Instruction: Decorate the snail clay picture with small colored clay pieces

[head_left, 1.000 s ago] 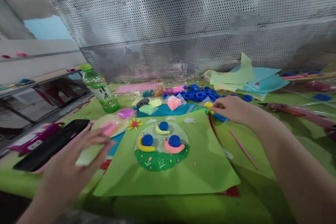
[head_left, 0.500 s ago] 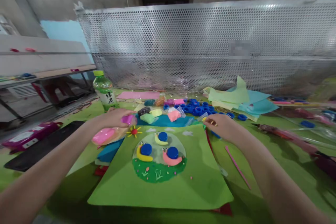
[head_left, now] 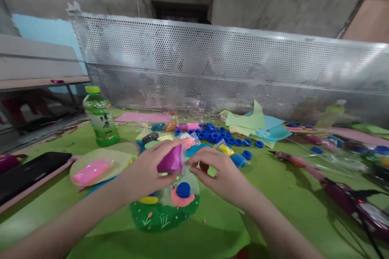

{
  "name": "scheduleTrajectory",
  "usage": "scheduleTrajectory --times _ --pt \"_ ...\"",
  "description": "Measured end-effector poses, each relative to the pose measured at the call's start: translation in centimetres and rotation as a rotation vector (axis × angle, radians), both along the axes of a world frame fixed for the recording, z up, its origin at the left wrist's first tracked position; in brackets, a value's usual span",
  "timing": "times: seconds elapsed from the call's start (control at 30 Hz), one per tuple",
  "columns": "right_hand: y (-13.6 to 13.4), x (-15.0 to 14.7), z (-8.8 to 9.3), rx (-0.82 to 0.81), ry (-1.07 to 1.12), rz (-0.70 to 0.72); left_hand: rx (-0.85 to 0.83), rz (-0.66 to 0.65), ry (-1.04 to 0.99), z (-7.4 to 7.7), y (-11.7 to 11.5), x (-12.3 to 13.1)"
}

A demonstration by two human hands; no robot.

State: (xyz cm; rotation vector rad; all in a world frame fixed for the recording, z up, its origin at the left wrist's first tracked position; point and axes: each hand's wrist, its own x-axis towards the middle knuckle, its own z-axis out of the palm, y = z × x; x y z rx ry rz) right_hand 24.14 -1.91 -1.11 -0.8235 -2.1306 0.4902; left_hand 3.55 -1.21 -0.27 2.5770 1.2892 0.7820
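Observation:
My left hand (head_left: 148,168) grips a clear bag of purple modelling clay (head_left: 170,160) above the far part of a green sheet picture. The thumb and fingers of my right hand (head_left: 217,172) pinch the bag's right edge. Below them, the picture (head_left: 165,214) shows a dark green ground with flowers. A pink clay snail (head_left: 182,200) with a blue bottle-cap shell (head_left: 183,190) is visible on it. A yellow clay snail (head_left: 148,200) is partly covered by my left hand. The upper part of the picture is hidden behind my hands.
Several blue caps (head_left: 212,131) and bagged clays, including a yellow one (head_left: 226,149), lie behind my hands. A green tea bottle (head_left: 101,119) stands left, beyond pink clay (head_left: 92,172) and a black phone-like slab (head_left: 30,174). Coloured paper (head_left: 252,121) lies before a perforated metal screen (head_left: 197,60).
My left hand has brought the purple clay bag rightward over the picture. My right hand has come left from the sheet's far right corner to meet it. The view has turned slightly right.

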Motion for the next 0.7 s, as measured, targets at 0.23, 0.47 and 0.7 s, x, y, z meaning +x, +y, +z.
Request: scheduleTrajectory --times 0.23,0.47,0.7 --pt "-0.5 -0.5 -0.4 -0.004 0.068 -0.004 -0.056 0.055 -0.103 -2.4 -0.7 -0.7" --pt "-1.5 -1.1 -0.3 0.094 0.071 0.046 0.003 -0.079 -0.146 -3.2 -1.0 -1.5" --pt "-1.7 -1.3 -0.4 0.171 -0.025 0.004 0.121 -0.092 -0.147 -3.3 -1.5 -1.5"
